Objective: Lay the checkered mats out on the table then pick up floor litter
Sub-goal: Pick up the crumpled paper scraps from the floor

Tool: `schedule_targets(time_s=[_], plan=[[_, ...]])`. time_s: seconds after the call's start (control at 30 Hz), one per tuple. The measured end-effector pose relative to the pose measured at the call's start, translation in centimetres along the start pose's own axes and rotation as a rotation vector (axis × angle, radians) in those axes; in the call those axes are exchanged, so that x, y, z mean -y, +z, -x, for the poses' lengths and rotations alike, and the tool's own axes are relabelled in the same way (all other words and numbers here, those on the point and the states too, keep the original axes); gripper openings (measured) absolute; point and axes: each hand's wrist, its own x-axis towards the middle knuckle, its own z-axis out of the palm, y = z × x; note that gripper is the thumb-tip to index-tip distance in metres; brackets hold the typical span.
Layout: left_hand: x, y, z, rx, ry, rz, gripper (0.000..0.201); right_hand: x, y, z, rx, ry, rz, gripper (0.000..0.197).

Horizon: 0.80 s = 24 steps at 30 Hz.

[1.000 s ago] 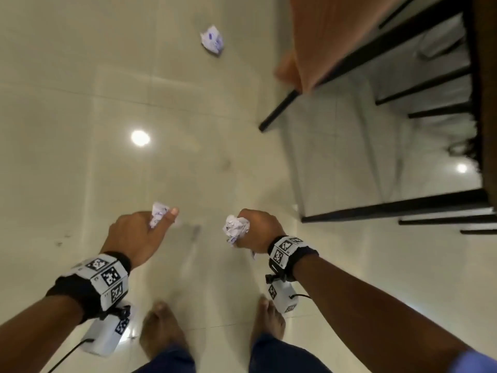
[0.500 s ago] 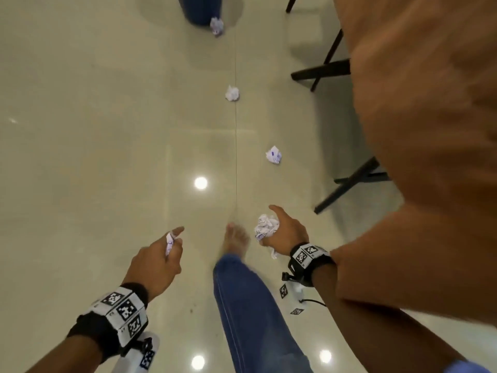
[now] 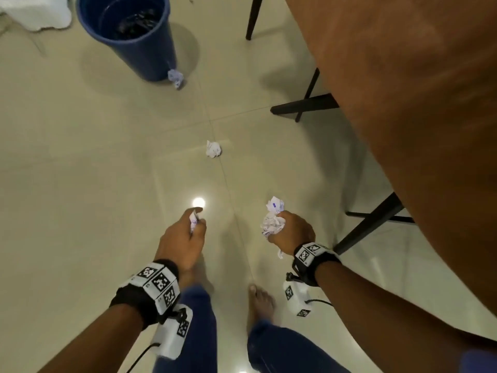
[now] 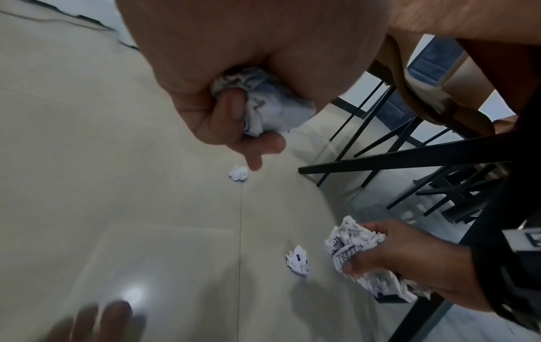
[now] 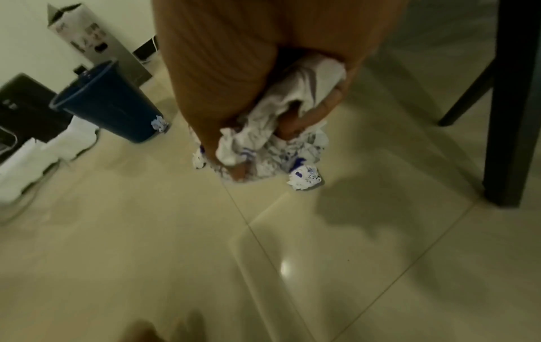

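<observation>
I see dim indoor light, a ceiling lamp glaring off the glossy floor (image 3: 107,184); wrist views blurred, edges warped.

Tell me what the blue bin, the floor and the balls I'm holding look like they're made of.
Blue bin: probably plastic, smooth and evenly coloured. Floor: glossy tile, judging by grout lines and mirrored lamp glare. Balls in left hand and right hand: crumpled printed paper, matte, sharply creased.

I see one crumpled paper wad (image 3: 272,224) gripped in my right hand (image 3: 291,232), a smaller one (image 3: 194,219) pinched in my left hand (image 3: 183,240). Three more wads on the floor (image 3: 94,170): one (image 3: 274,205) just beyond the right hand, one (image 3: 213,149) mid-floor, one (image 3: 175,77) touching the blue bin (image 3: 139,44) base.
</observation>
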Motion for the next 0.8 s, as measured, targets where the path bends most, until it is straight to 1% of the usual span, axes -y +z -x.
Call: schedule_targets(time_s=[0.07,0.2,0.23,0.3,0.37,0.4,0.47,0.57,0.6,0.67,0.73,0.8], plan=[[-0.1,-0.1,-4.2,-0.010,0.054,-0.026,0.039,-0.4,0.2,-2.2,-0.021,0.009,0.026,0.050],[1.3,1.0,-13.6,0.030,0.217,-0.267,0.050,-1.6,1.8,-7.1,0.023,0.072,0.036,0.052],[2.0,1.5,-16.5,0.056,0.237,-0.335,0.052,-1.8,3.0,-8.8,0.032,0.085,0.027,0.055],[3.7,2.8,-22.5,0.088,0.246,-0.460,0.054,-2.1,5.5,-12.2,0.041,0.117,0.002,0.066],[4.3,2.7,-25.5,0.120,0.229,-0.548,0.057,-2.0,6.7,-13.1,0.039,0.125,-0.033,0.077],[5.1,3.3,-28.2,0.145,0.237,-0.575,0.058,-2.0,8.3,-14.4,0.019,0.138,-0.038,0.074],[6.2,3.9,-32.0,0.193,0.278,-0.671,0.058,-1.7,10.7,-16.0,-0.031,0.153,-0.002,0.061],[6.9,5.3,-36.2,0.243,0.437,-0.843,0.059,-1.8,13.0,-17.3,-0.116,0.206,-0.082,0.061],[7.3,5.6,-37.3,0.257,0.485,-0.881,0.057,-1.8,13.4,-17.3,-0.126,0.216,-0.122,0.060],[7.4,6.4,-38.9,0.283,0.533,-0.907,0.047,-1.8,13.9,-17.0,-0.125,0.229,-0.195,0.051],[7.8,6.4,-39.8,0.307,0.490,-0.904,0.036,-1.3,14.1,-16.3,-0.112,0.237,-0.242,0.042],[8.6,5.6,-40.1,0.332,0.389,-0.915,0.036,0.0,13.8,-15.8,-0.086,0.226,-0.249,0.040]])
